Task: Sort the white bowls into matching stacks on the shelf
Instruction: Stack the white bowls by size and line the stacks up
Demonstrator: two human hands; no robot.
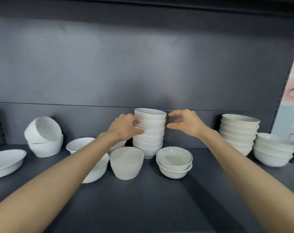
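A tall stack of several small white bowls (pixel 149 132) stands at the middle back of the dark shelf (pixel 142 199). My left hand (pixel 126 127) touches its left side near the upper bowls, fingers curled against them. My right hand (pixel 186 122) hovers just right of the stack's top, thumb and fingers apart, holding nothing. A single deep white bowl (pixel 126 163) sits in front of the stack. Two shallow rimmed bowls (pixel 174 163) are nested to its right. My left forearm hides part of another rimmed bowl stack (pixel 95 172).
Two large bowls (pixel 45 137) sit tilted at the back left, and an oval dish (pixel 6 162) lies at the far left. Right of centre stand a tall stack of wide bowls (pixel 238 132) and a shorter stack (pixel 274 151). A poster (pixel 292 91) fills the right edge.
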